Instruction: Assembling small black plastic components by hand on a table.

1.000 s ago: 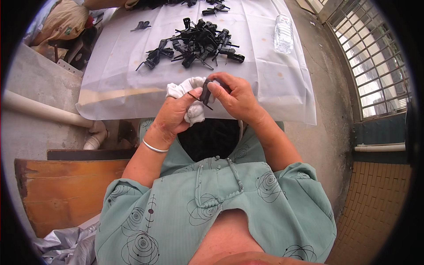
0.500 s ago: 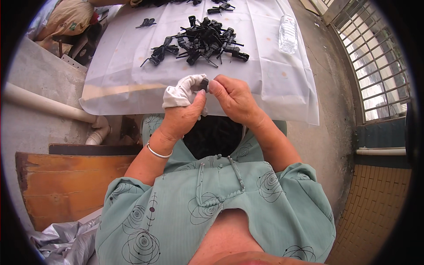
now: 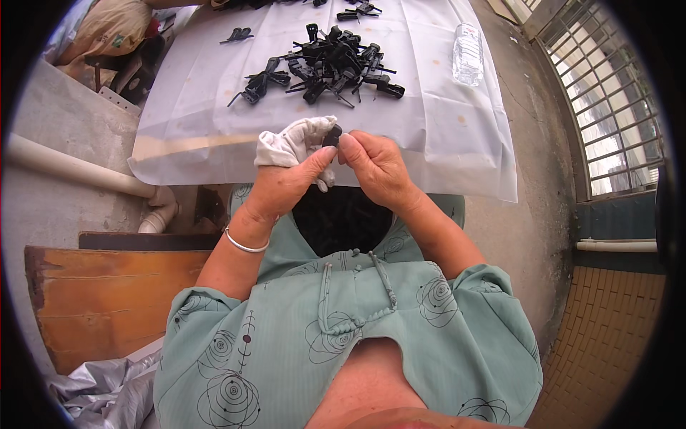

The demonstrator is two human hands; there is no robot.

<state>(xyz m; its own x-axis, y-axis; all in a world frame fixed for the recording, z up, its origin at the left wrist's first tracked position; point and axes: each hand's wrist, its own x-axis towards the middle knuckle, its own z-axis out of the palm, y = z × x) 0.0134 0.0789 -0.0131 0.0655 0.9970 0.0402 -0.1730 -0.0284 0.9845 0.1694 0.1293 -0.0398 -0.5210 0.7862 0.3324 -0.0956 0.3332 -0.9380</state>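
My left hand (image 3: 294,161), its fingers in a white cloth glove with the thumb bare, pinches a small black plastic part (image 3: 333,136). Bare and curled, my right hand (image 3: 375,163) meets that part from the right, thumb and forefinger pressed together at its edge. What lies between those right fingertips is too small to make out. Both hands are above the near edge of the table. Beyond them is a heap of black plastic parts (image 3: 336,64) with thin stems. Below, between my knees, something dark (image 3: 336,222) holds many black pieces.
A white plastic sheet (image 3: 443,143) covers the table. A clear plastic bottle (image 3: 468,56) lies at the right. More black parts (image 3: 241,34) are at the far left. A pale pipe (image 3: 78,168) and an orange-brown wooden board (image 3: 121,297) are on my left, a barred window (image 3: 607,100) on my right.
My left hand has shifted slightly left, and its gloved fingers have spread a little. The small black part has tilted between the hands. My right hand has barely moved.
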